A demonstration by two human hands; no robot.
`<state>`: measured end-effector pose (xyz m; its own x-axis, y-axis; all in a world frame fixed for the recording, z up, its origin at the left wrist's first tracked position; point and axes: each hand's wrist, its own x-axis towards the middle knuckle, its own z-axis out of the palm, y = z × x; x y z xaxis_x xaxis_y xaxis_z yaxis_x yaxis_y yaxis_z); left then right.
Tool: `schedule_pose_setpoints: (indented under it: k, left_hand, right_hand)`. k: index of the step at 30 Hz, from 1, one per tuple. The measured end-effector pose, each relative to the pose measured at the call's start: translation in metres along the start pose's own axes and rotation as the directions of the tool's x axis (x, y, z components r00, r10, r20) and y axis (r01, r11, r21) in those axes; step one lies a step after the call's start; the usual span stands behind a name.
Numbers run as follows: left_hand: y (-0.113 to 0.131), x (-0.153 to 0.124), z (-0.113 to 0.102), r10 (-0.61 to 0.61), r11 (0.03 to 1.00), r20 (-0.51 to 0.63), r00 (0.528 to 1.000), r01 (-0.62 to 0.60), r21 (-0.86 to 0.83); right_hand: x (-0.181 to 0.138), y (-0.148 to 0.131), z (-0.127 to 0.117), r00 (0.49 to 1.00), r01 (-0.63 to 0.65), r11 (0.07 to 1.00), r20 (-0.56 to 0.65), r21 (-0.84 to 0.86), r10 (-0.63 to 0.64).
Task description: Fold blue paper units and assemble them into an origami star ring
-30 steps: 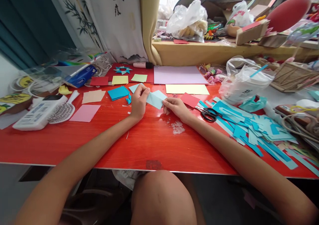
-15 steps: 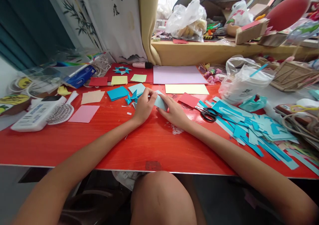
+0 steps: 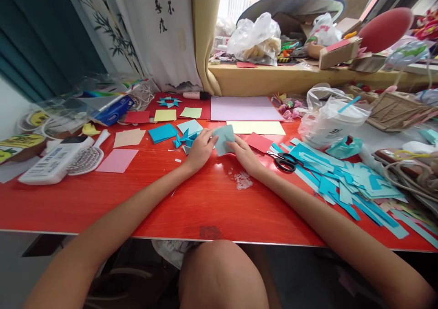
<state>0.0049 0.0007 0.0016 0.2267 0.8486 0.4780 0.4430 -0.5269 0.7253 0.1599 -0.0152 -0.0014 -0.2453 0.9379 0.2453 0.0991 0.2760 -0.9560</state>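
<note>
Fingertips of the left hand (image 3: 200, 150) and right hand (image 3: 244, 154) are closed on a pale blue paper square (image 3: 224, 139) from either side. It is tilted up off the red table (image 3: 205, 199), left of the scissors (image 3: 282, 161). Uneven pressure could skew a crease. The left wrist might scatter the folded blue pieces (image 3: 183, 140) farther left of the scissors.

Black brush-written characters are seen in two short columns on the white hanging cloth (image 3: 164, 39) at the upper middle of the frame; they cannot be read with certainty. A small white logo is printed on the blue pack (image 3: 114, 109) at the left, too small to be read. Dark print is carried by the clear plastic bag (image 3: 330, 124) at the right and by the white device (image 3: 51, 163) at the far left, both illegible.
</note>
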Motion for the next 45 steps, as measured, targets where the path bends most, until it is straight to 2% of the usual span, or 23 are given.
schedule_pose_setpoints:
  k: [3,6,10,13,18,23,26,30,34,36,38,41,43,45]
  left_hand:
    - [0.000,0.000,0.000,-0.006,0.999,0.049,0.999,0.003,0.053]
    - [0.000,0.000,0.001,-0.011,0.997,0.065,0.998,0.005,0.078]
    - [0.002,-0.002,0.001,-0.035,0.999,-0.097,0.995,0.038,0.028]
    - [0.005,-0.005,0.001,-0.012,0.998,-0.169,0.986,0.022,0.055]
    - [0.005,-0.007,0.002,0.123,0.982,-0.182,0.976,-0.092,0.168]
    - [0.005,-0.008,0.002,0.266,0.935,-0.158,0.951,-0.214,0.283]
    - [0.007,-0.010,0.001,0.380,0.871,-0.093,0.920,-0.322,0.371]
    - [0.010,-0.014,0.002,0.484,0.792,0.015,0.875,-0.445,0.418]
    - [0.011,-0.015,0.002,0.544,0.738,0.059,0.837,-0.511,0.441]
    - [0.010,-0.014,0.002,0.540,0.743,0.044,0.841,-0.500,0.445]
    - [0.008,-0.013,0.002,0.492,0.797,-0.022,0.870,-0.440,0.413]
    - [0.005,-0.009,0.000,0.340,0.915,-0.143,0.929,-0.292,0.279]
    - [0.004,-0.007,-0.001,0.251,0.955,-0.170,0.953,-0.215,0.207]
    - [0.003,-0.006,-0.002,0.213,0.966,-0.165,0.963,-0.182,0.182]
  right_hand:
    - [0.002,0.001,0.000,0.993,-0.108,0.994,-0.039,0.018,0.108]
    - [0.004,0.006,-0.002,0.985,-0.135,0.987,-0.095,0.089,0.143]
    - [0.006,0.012,-0.004,0.969,-0.205,0.961,-0.103,0.186,0.227]
    - [0.006,0.013,-0.003,0.974,-0.193,0.958,-0.081,0.212,0.214]
    - [0.004,0.010,-0.003,0.985,-0.088,0.958,-0.119,0.274,0.125]
    - [0.004,0.008,-0.004,0.979,-0.059,0.965,-0.174,0.257,0.106]
    - [0.005,0.010,-0.004,0.969,-0.069,0.964,-0.212,0.255,0.126]
    - [0.005,0.011,-0.004,0.979,-0.053,0.958,-0.174,0.280,0.105]
    - [0.004,0.012,-0.004,0.982,-0.048,0.949,-0.159,0.312,0.102]
    - [0.003,0.011,-0.005,0.981,-0.067,0.938,-0.147,0.340,0.123]
    - [0.003,0.011,-0.005,0.981,-0.088,0.925,-0.129,0.370,0.145]
    - [0.001,0.010,-0.004,0.983,-0.120,0.908,-0.082,0.402,0.166]
    - [0.001,0.010,-0.004,0.985,-0.122,0.906,-0.061,0.405,0.160]
    - [0.001,0.009,-0.004,0.988,-0.111,0.912,-0.058,0.394,0.146]
